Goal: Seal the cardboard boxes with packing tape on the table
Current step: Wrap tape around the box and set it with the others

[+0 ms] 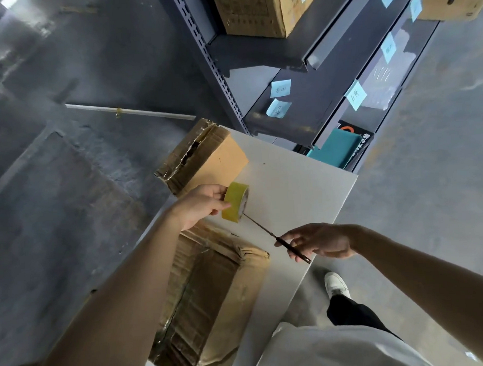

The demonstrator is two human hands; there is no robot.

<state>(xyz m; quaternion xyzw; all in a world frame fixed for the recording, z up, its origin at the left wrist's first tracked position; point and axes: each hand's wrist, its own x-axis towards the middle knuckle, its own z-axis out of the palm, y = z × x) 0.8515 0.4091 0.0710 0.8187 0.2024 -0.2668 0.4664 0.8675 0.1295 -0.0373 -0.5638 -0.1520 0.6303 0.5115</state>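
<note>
Hands split the work: the left hand [200, 204] grips a yellow roll of packing tape [235, 201] above the white counter [289, 181], and the right hand [321, 240] pinches a thin dark pointed tool [304, 257], its tip at the roll's edge. Should that tip skid, it could nick the left hand or shred the tape. The far brown cardboard box [204, 159] and the near brown cardboard box [211, 288] wait on the counter.

Storeroom: labelled metal shelving [299, 79], cartons [261, 12].

The tape roll [235, 201] is yellow; the far box [215, 162] and near box [219, 287] are plain brown; the table [298, 186] is white. Pale blue notes [280, 88] carry dark handwriting on dark grey shelves [257, 49].
</note>
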